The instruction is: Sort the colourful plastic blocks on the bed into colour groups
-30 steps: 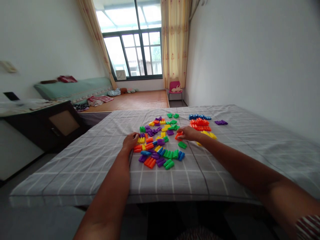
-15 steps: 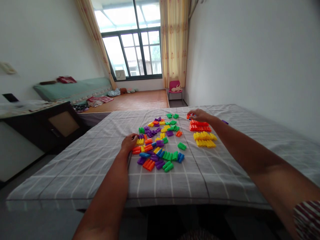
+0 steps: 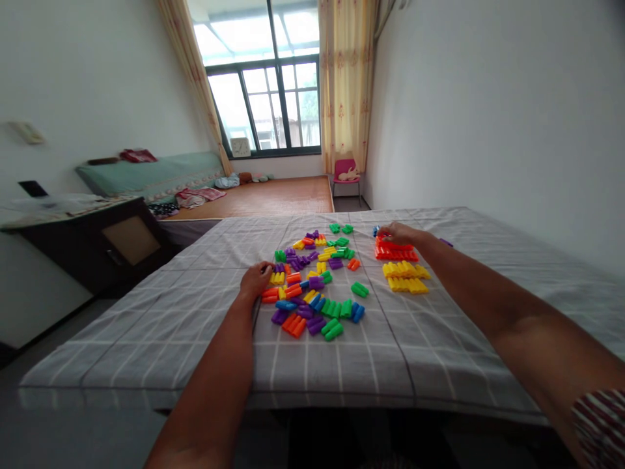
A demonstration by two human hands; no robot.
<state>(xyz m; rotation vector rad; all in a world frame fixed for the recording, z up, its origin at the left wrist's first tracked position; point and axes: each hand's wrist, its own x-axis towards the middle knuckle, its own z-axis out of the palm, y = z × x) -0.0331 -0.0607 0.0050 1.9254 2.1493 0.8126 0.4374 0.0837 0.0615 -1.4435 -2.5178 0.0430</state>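
On the checked tablecloth lies a loose pile of coloured plastic building blocks [image 3: 312, 260], ribbed like joined tubes, in purple, green, yellow, orange and blue. My left hand [image 3: 256, 279] rests at the pile's left edge with its fingers curled, beside a yellow block [image 3: 277, 278]; what its fingertips hold, if anything, is hidden. Over to the right, my right hand [image 3: 398, 232] pinches an orange block at the far edge of the orange-red rows [image 3: 396, 254]. Its fingers hide most of that block. Blue blocks [image 3: 375, 231] sit just left of those fingertips.
Nearer than the orange-red rows are rows of yellow blocks [image 3: 406, 279]. A lone green block [image 3: 360, 289] and an orange one [image 3: 353, 264] lie between pile and rows. A purple block [image 3: 446, 242] is beyond my right forearm. The table's front edge [image 3: 293, 398] is close to me.
My right hand has moved from beyond the orange-red rows down onto their far edge, bringing the orange block there. Blue blocks now show beside it. My left hand stays at the pile.
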